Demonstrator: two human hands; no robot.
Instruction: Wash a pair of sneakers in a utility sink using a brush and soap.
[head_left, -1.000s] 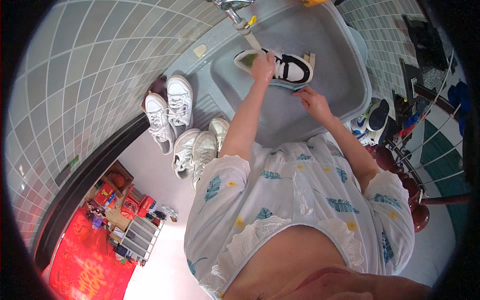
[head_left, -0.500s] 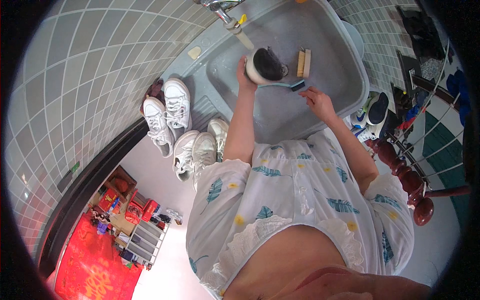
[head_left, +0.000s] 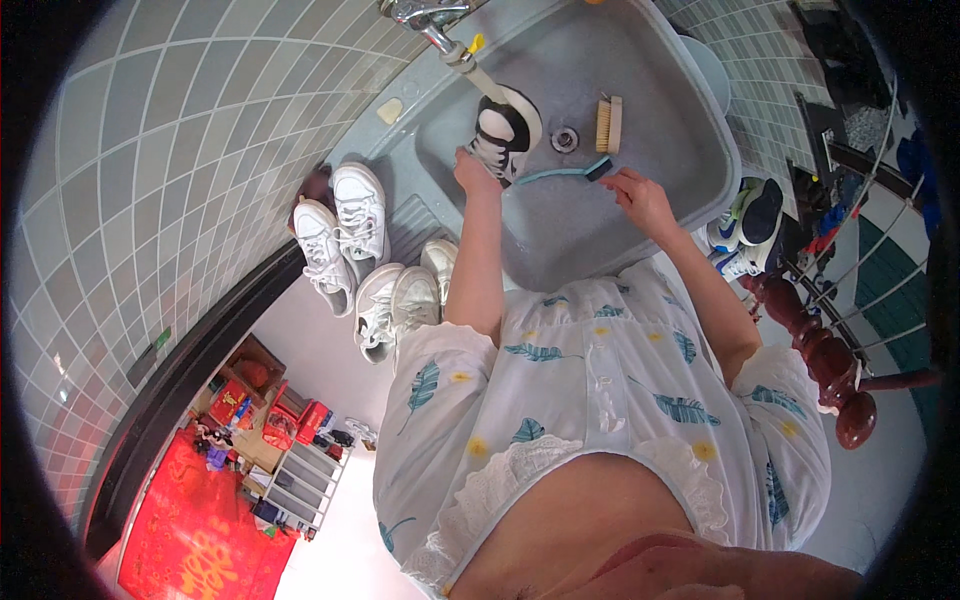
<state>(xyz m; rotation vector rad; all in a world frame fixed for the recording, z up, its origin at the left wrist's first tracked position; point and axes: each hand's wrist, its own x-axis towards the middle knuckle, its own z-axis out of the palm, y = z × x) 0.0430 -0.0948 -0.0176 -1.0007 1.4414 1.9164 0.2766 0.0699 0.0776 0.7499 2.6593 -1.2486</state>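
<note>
My left hand (head_left: 477,172) grips a black-and-white sneaker (head_left: 507,130) by its laced side, tilted in the sink (head_left: 560,235). The sneaker's toe is up against the pale end of the faucet (head_left: 450,48). A brush with a thin teal handle (head_left: 552,173) and dark bristles lies on the sink floor, its handle end near the sneaker. Beside the bristle end is my right hand (head_left: 643,203), fingers loosely bent and apart, with nothing seen in them. A wooden scrub brush (head_left: 608,125) with pale bristles rests farther off, right of the drain (head_left: 565,139).
White sneakers (head_left: 358,215) stand on the ledge left of the sink, several more (head_left: 400,305) nearer me. A bar of soap (head_left: 389,111) sits by the faucet. Right of the sink are blue-white sports shoes (head_left: 745,225) and a dark red wooden post (head_left: 810,335).
My left hand has turned the sneaker over, so its laces and toe show instead of its dark opening, and moved it left, uncovering the drain. My right hand has barely moved.
</note>
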